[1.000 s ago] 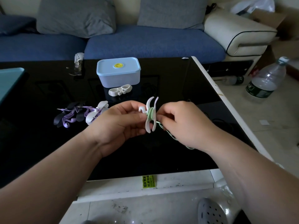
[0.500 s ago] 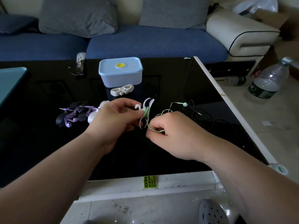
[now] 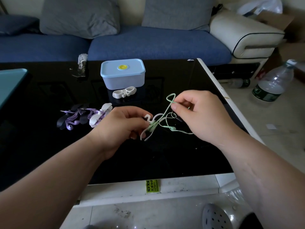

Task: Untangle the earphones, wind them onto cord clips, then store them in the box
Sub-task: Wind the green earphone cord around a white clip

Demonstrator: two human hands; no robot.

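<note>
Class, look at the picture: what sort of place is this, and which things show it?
Probably a home living room: a blue sofa with grey cushions behind a glossy black coffee table, and a water bottle on the tiled floor.

Two bare forearms enter from the lower corners of the frame, one from the lower left, one from the lower right. No sleeve, watch, bracelet or ring shows on either. The left hand [image 3: 120, 128] sits just left of the frame's centre; its knuckles and the back of the hand face the camera. The right hand [image 3: 203, 116] sits right of centre, with a short, unpainted thumbnail visible. Faint tendon lines run along the right forearm near the wrist.
</note>
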